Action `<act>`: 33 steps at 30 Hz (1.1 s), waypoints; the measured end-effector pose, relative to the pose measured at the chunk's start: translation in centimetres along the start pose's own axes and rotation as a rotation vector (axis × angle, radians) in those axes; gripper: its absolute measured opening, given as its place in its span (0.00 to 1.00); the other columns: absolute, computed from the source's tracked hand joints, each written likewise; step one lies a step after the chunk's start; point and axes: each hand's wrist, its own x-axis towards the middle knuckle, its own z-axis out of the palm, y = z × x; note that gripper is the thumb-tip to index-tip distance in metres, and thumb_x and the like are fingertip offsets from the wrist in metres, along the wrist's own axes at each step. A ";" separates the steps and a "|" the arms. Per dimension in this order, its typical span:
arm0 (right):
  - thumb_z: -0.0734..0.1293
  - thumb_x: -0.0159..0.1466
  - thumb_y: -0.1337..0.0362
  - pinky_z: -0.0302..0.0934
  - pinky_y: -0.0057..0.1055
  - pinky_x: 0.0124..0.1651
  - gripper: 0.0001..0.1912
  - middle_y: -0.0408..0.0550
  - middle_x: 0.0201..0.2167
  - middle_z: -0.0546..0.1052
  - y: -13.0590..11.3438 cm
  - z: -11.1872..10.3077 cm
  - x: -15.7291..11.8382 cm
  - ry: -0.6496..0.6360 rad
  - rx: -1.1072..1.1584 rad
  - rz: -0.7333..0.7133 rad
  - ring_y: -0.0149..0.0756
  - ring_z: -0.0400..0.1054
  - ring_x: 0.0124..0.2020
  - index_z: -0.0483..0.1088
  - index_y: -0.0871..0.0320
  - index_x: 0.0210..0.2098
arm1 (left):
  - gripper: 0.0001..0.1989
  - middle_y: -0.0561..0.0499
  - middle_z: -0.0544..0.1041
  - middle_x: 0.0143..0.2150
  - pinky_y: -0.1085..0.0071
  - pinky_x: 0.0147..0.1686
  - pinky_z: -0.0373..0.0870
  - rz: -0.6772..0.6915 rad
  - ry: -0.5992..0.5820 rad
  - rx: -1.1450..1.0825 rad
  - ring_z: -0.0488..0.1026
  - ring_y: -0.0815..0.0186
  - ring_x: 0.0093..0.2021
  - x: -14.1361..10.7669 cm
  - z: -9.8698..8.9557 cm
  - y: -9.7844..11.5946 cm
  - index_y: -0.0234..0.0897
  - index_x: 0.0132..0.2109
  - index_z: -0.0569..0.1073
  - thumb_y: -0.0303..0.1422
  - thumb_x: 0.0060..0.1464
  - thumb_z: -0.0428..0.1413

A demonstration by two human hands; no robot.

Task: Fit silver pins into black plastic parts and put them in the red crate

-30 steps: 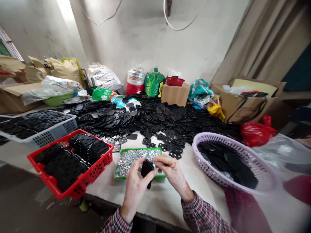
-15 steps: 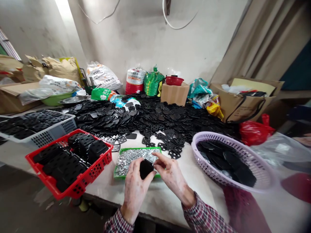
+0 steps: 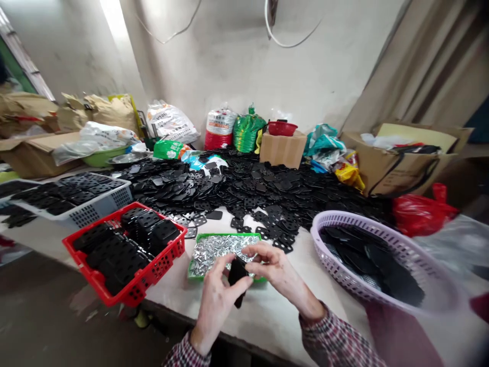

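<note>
As the left hand point(image 3: 216, 306) and right hand point(image 3: 280, 272) grasp it firmly between thumbs and fingers, a flat black plastic piece point(image 3: 237, 280) stands tilted over the near edge of a green rectangular tray point(image 3: 225, 235) heaped with small silver metal pieces point(image 3: 219, 250). A red plastic basket point(image 3: 153, 275) of black pieces sits left, a round lilac plastic basket point(image 3: 336, 270) right, and a broad heap of black perforated plates point(image 3: 260, 188) lies beyond on the white table point(image 3: 267, 331).
</note>
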 end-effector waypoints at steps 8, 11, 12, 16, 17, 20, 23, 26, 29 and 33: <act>0.69 0.63 0.57 0.63 0.29 0.39 0.11 0.47 0.34 0.75 -2.2 2.1 1.3 -0.362 -0.087 -0.179 0.37 0.69 0.36 0.80 0.57 0.35 | 0.19 0.48 0.77 0.34 0.73 0.30 0.65 -0.291 -0.301 -0.944 0.71 0.68 0.28 -1.8 -3.5 -0.4 0.34 0.46 0.78 0.37 0.46 0.64; 0.72 0.59 0.57 0.60 0.25 0.28 0.11 0.44 0.27 0.73 -2.5 4.2 2.8 -0.459 0.015 -0.044 0.31 0.66 0.26 0.79 0.59 0.34 | 0.17 0.44 0.80 0.35 0.70 0.30 0.67 -0.302 -0.232 -1.046 0.74 0.64 0.29 -2.5 -5.3 -0.7 0.32 0.43 0.79 0.39 0.50 0.61; 0.73 0.57 0.58 0.58 0.24 0.25 0.11 0.43 0.25 0.72 -2.6 5.0 3.4 -0.487 0.053 0.007 0.29 0.64 0.23 0.78 0.60 0.33 | 0.17 0.42 0.80 0.36 0.69 0.30 0.67 -0.286 -0.218 -1.042 0.75 0.63 0.29 -2.7 -6.0 -0.9 0.31 0.43 0.79 0.40 0.52 0.59; 0.74 0.53 0.59 0.58 0.24 0.24 0.12 0.43 0.22 0.72 -3.7 8.1 5.8 -0.602 0.104 0.128 0.28 0.63 0.21 0.76 0.61 0.32 | 0.21 0.38 0.81 0.40 0.68 0.34 0.69 -0.262 -0.146 -1.026 0.76 0.62 0.30 -3.0 -8.3 -1.4 0.26 0.44 0.79 0.42 0.60 0.51; 0.74 0.53 0.59 0.59 0.25 0.25 0.12 0.43 0.22 0.73 -4.2 8.8 6.5 -0.619 0.091 0.137 0.29 0.64 0.21 0.76 0.61 0.32 | 0.22 0.38 0.81 0.41 0.67 0.36 0.69 -0.274 -0.111 -1.037 0.76 0.62 0.31 -3.1 -8.8 -1.5 0.27 0.46 0.78 0.43 0.61 0.50; 0.73 0.52 0.61 0.62 0.26 0.26 0.12 0.44 0.25 0.75 -6.1 10.8 8.5 -0.700 0.025 0.110 0.29 0.65 0.22 0.77 0.62 0.33 | 0.25 0.39 0.80 0.44 0.70 0.32 0.68 -0.325 -0.029 -1.101 0.77 0.62 0.32 -3.3 -10.6 -1.3 0.31 0.51 0.75 0.47 0.62 0.47; 0.72 0.53 0.63 0.59 0.23 0.26 0.09 0.43 0.24 0.75 -7.1 12.9 10.9 -0.654 -0.022 0.052 0.28 0.64 0.23 0.78 0.62 0.32 | 0.25 0.40 0.79 0.46 0.75 0.25 0.65 -0.330 0.039 -1.163 0.76 0.62 0.33 -3.6 -12.5 -1.0 0.33 0.52 0.74 0.48 0.62 0.47; 0.71 0.52 0.66 0.54 0.21 0.22 0.08 0.41 0.21 0.72 -6.7 15.2 13.1 -0.483 -0.091 0.043 0.26 0.62 0.21 0.77 0.61 0.32 | 0.21 0.41 0.79 0.45 0.76 0.22 0.63 -0.296 0.170 -1.168 0.76 0.64 0.32 -4.0 -14.1 -1.4 0.35 0.52 0.73 0.45 0.63 0.48; 0.68 0.55 0.68 0.53 0.21 0.20 0.06 0.40 0.18 0.69 -5.5 17.8 14.4 -0.433 -0.132 0.068 0.26 0.61 0.20 0.76 0.61 0.32 | 0.19 0.37 0.78 0.50 0.75 0.22 0.65 -0.322 0.329 -1.116 0.76 0.64 0.32 -4.7 -15.4 -2.1 0.33 0.52 0.72 0.42 0.61 0.51; 0.65 0.58 0.69 0.56 0.20 0.21 0.07 0.40 0.18 0.67 -4.3 20.9 14.9 -0.407 -0.190 0.101 0.27 0.62 0.20 0.75 0.63 0.34 | 0.24 0.34 0.78 0.50 0.73 0.23 0.69 -0.357 0.502 -0.992 0.77 0.61 0.33 -6.1 -16.5 -2.4 0.31 0.56 0.69 0.36 0.54 0.61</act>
